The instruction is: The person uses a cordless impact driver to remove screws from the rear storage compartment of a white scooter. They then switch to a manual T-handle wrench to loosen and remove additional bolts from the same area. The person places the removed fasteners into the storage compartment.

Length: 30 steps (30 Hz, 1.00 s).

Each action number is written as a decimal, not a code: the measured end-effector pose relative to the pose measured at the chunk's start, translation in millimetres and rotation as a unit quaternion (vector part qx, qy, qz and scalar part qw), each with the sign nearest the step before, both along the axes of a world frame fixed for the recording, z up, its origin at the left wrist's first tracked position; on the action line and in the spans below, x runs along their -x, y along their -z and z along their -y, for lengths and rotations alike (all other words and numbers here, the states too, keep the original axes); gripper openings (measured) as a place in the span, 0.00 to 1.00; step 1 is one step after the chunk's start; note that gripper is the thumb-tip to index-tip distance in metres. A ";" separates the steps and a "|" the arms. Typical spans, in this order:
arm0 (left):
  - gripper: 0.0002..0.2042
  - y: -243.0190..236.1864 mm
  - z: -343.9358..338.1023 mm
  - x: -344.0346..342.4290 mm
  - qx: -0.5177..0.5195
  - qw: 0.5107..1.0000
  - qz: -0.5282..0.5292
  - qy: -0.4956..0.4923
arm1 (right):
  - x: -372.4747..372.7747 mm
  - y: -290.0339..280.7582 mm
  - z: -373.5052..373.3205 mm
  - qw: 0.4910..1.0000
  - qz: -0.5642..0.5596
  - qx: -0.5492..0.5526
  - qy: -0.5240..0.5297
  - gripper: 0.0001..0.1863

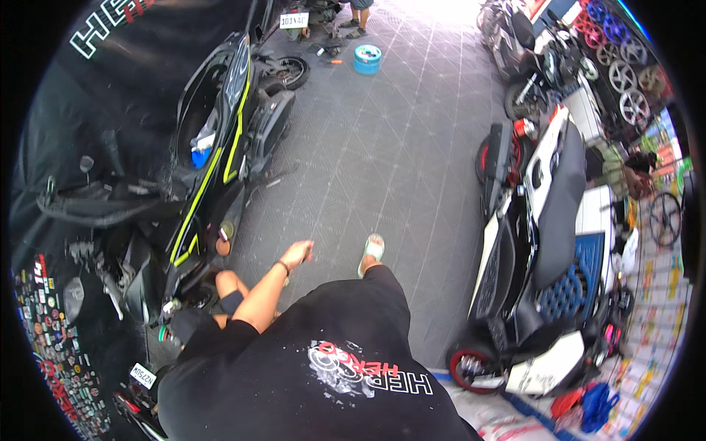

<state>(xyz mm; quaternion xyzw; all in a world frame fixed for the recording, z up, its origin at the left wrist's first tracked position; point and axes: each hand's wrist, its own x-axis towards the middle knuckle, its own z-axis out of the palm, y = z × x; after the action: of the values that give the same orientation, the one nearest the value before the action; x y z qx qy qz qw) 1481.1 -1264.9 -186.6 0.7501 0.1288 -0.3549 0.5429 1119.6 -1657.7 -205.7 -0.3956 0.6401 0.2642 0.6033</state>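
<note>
My left hand reaches out low over the dark floor, beyond the hem of my black shirt. A dark band circles its wrist. The fingers look curled around a small dark and reddish thing that I cannot make out. My right hand does not show. Just left of my left arm, a person in a dark cap is down low beside a black motorcycle with lime-yellow stripes. One of my feet, in a pale green sandal, is set forward on the floor.
A white and black scooter stands along the right, with more motorcycles behind it. Ahead on the tiled floor sits a round blue container. Wheel rims hang at the far right. Another person's legs show at the far end.
</note>
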 end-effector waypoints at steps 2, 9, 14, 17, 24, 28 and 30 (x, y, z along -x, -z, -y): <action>0.17 21.2 -35.6 -27.2 -0.123 0.987 0.078 0.062 | -113.4 3.9 25.4 0.999 -0.009 -0.034 -0.038 0.23; 0.19 24.3 -16.0 -131.6 -0.062 0.937 -0.106 -0.326 | -564.0 -50.4 204.8 0.976 0.107 0.068 -0.179 0.21; 0.31 54.6 8.2 -318.8 -0.163 0.907 -0.166 -0.351 | -842.6 -56.5 256.4 0.924 0.269 0.199 -0.185 0.19; 0.37 65.5 45.1 -517.1 -0.169 0.922 -0.117 -0.329 | -950.8 -56.6 253.7 0.956 0.217 0.157 -0.120 0.19; 0.20 -26.7 189.3 -1066.2 0.112 0.979 -0.003 -0.173 | -1076.7 -40.9 249.8 0.981 0.181 0.073 0.019 0.23; 0.12 -58.7 284.0 -1288.3 0.311 0.933 -0.024 -0.180 | -1170.9 -6.0 283.1 0.991 0.092 0.039 0.089 0.24; 0.12 -58.0 337.6 -1365.4 0.360 0.918 -0.033 -0.165 | -1243.7 15.6 320.1 0.992 0.070 0.024 0.104 0.24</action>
<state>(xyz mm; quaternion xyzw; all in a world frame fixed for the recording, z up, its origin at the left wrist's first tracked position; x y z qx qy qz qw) 2846.5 -1602.5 -128.6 0.4597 0.1320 -0.3076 0.8226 2363.3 -1977.8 -221.3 -0.3589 0.6402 0.1560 0.6610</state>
